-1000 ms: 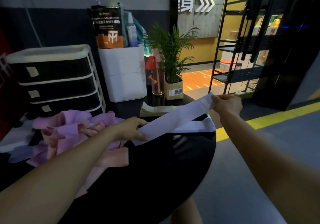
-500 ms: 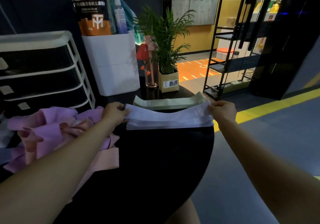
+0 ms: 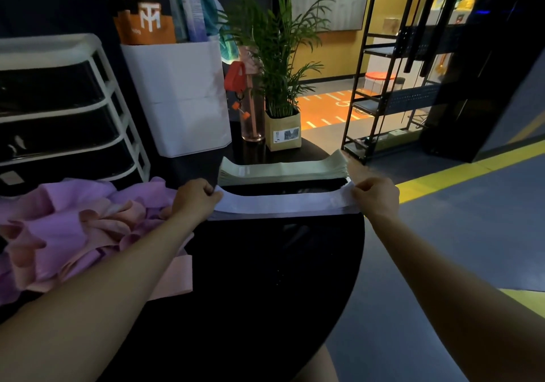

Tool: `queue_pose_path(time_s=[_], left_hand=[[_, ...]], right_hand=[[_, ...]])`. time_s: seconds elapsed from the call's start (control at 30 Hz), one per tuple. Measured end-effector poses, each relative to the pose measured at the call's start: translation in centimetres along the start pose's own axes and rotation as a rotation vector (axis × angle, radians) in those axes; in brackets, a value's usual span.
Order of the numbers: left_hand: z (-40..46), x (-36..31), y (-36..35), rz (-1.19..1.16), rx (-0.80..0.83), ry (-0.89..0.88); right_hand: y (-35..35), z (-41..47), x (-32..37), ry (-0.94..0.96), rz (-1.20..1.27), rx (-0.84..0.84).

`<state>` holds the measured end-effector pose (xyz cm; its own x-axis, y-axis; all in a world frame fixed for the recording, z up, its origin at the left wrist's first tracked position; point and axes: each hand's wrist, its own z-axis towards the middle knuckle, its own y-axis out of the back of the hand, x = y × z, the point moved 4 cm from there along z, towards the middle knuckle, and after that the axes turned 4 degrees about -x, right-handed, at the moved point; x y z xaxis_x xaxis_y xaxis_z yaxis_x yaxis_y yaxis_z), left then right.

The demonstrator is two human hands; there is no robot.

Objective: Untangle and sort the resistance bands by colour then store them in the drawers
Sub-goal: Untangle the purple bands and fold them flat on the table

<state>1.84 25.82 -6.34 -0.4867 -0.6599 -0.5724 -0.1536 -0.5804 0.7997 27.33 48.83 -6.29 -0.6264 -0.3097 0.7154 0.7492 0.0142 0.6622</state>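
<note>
A white resistance band [image 3: 283, 204] lies stretched flat on a stack of white bands on the black round table [image 3: 265, 278]. My left hand [image 3: 194, 200] pinches its left end and my right hand [image 3: 374, 197] pinches its right end. Just behind it lies a neat stack of pale green bands [image 3: 283, 170]. A tangled heap of purple and pink bands [image 3: 76, 231] sits at the table's left, under my left forearm. The drawer unit [image 3: 59, 116], white frame with dark drawers, stands at the back left with its drawers closed.
A white box [image 3: 182, 98] holding a bag and bottles stands behind the bands. Beside it are a clear bottle [image 3: 250, 110] and a potted plant [image 3: 281, 116]. A black metal rack [image 3: 392, 86] stands on the floor to the right, past the table's edge.
The white band went from slanted in the air, right end raised, to level on the white stack. My hands moved apart to its two ends. The camera tilted down and closer.
</note>
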Motion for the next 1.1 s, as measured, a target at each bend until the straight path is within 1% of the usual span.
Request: queue_pose_path(time_s=[0.23,0.3,0.33,0.37,0.43,0.47,0.53,0.6,0.73,0.87,1.0,1.1], left_hand=[[0.1,0.6,-0.7,-0.012,0.029,-0.007],[0.0,0.6,-0.6,0.011,0.006,-0.048],[0.0,0.4,-0.5,-0.003,0.008,-0.086],[-0.1,0.0,-0.4,-0.019,0.038,-0.143],[-0.3,-0.8,-0.2,0.008,0.172,-0.266],[-0.5,-1.0,-0.1,0.038,0.238,-0.299],[-0.8,-0.9,-0.2,0.083,0.337,-0.301],[-0.7,-0.5,-0.5,0.097,0.384,-0.278],[-0.1,0.0,-0.9,0.113,0.383,-0.271],[0.5,0.5,-1.3,0.117,0.359,-0.267],[0.5,0.8,-1.5,0.100,0.345,-0.282],[0.2,1.3,-0.6,0.096,0.336,-0.279]], right_hand=[[-0.3,0.2,-0.3,0.047,-0.056,-0.007],[-0.3,-0.2,0.2,0.126,-0.150,-0.032],[-0.4,-0.5,0.9,0.209,-0.197,-0.024],[-0.6,-0.9,1.8,0.313,-0.223,0.015],[-1.7,-2.1,4.1,0.512,-0.208,0.189],[-2.5,-3.0,5.0,0.578,-0.194,0.302],[-4.0,-4.6,6.3,0.645,-0.194,0.492],[-5.3,-5.3,6.8,0.660,-0.249,0.606],[-7.0,-5.1,7.4,0.632,-0.334,0.698],[-7.7,-4.8,7.6,0.603,-0.355,0.696],[-8.3,-4.8,7.3,0.565,-0.315,0.708],[-8.2,-5.4,8.0,0.577,-0.306,0.726]])
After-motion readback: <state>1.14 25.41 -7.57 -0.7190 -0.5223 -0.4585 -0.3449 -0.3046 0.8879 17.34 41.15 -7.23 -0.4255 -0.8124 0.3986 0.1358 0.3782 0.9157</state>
